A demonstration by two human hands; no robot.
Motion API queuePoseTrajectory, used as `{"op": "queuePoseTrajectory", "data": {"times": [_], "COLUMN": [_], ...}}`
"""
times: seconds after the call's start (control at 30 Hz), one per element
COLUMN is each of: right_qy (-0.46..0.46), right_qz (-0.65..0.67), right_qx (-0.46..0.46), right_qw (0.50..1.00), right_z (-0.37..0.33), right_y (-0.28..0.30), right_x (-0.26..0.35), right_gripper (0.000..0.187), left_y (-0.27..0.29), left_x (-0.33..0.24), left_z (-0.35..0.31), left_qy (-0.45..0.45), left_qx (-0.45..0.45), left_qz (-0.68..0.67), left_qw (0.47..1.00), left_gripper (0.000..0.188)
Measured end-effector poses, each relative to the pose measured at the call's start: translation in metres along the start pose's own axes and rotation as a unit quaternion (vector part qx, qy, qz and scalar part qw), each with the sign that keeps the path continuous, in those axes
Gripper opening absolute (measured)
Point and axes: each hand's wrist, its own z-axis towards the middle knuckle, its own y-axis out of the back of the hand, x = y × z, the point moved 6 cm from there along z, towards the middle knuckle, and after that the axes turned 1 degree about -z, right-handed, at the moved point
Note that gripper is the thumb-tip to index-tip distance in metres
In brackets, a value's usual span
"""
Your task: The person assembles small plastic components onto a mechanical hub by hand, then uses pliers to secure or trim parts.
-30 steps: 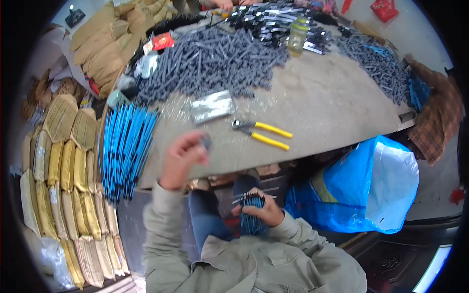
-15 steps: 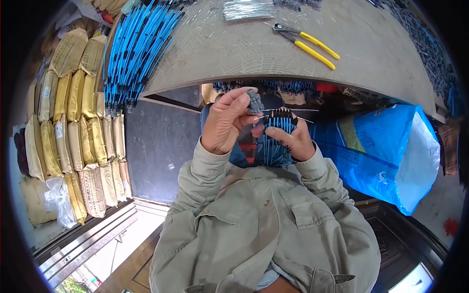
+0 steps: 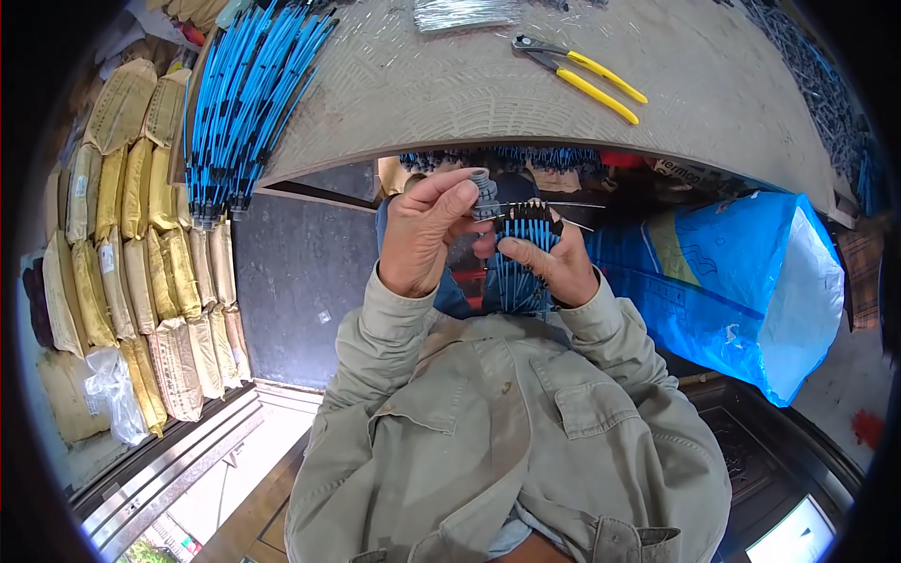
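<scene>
Just above the frame's middle | left hand [image 3: 418, 233] pinches grey ribbed piece [image 3: 484, 194], now nearer to thin wire [image 3: 580, 205] than before (contact unclear); they seem lined up | right hand [image 3: 563, 266] grips blue-black bundle [image 3: 527, 231] beside it

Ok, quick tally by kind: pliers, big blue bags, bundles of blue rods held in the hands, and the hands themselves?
Pliers: 1
Big blue bag: 1
Held bundle of blue rods: 1
Hands, left and right: 2
Total: 5

Grey ribbed piece [image 3: 484, 194] partly hidden behind the left hand's fingers [image 3: 458, 199], silvery strips [image 3: 466, 14] partly beyond the top edge
</scene>
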Motion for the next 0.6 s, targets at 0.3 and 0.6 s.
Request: {"op": "queuePoseTrajectory", "data": {"times": [0.3,0.6], "right_qy": [0.049,0.025], "right_qz": [-0.039,0.035], "right_qx": [-0.013,-0.037], "right_qw": [0.998,0.998], "right_z": [0.000,-0.001], "right_y": [0.002,0.001], "right_x": [0.008,0.013], "right_gripper": [0.027,0.026], "left_y": [-0.007,-0.021], "left_x": [0.002,-0.001], "left_z": [-0.002,-0.021], "left_qy": [-0.024,-0.136], "left_qx": [0.004,-0.007], "left_qz": [-0.060,0.101], "left_qw": [0.998,0.986], "left_gripper": [0.033,0.042]}}
